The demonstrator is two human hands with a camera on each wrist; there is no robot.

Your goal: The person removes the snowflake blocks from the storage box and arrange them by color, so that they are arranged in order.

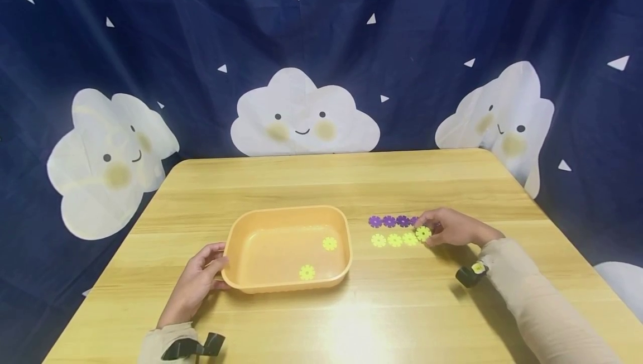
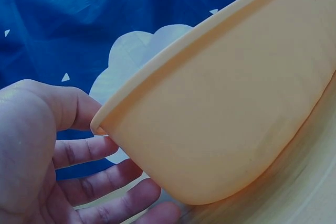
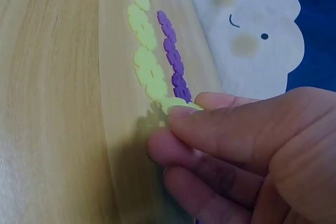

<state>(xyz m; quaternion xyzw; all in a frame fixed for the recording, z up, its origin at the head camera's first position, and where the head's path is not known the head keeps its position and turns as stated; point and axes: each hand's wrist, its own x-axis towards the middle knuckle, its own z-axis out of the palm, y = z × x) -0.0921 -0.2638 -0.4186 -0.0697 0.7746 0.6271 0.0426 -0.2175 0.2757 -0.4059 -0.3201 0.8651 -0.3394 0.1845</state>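
Observation:
My left hand [image 1: 193, 283] grips the left end of an orange plastic basin [image 1: 273, 249], thumb at the rim and fingers against the outer wall in the left wrist view. Two yellow snowflake discs, one near the right wall [image 1: 329, 244] and one toward the front [image 1: 307, 272], lie inside it. To the right, my right hand [image 1: 454, 227] pinches a yellow snowflake disc [image 1: 423, 234] between thumb and fingers, at the right end of a row of yellow discs [image 1: 394, 240]. Behind that row runs a line of purple snowflake discs [image 1: 389, 221], its right end partly hidden by the hand.
Everything stands on a light wooden table [image 1: 382, 319]. A dark blue curtain [image 1: 412, 46] with smiling white clouds hangs behind the table's far edge. Each wrist wears a black strap over a beige sleeve [image 1: 537, 297].

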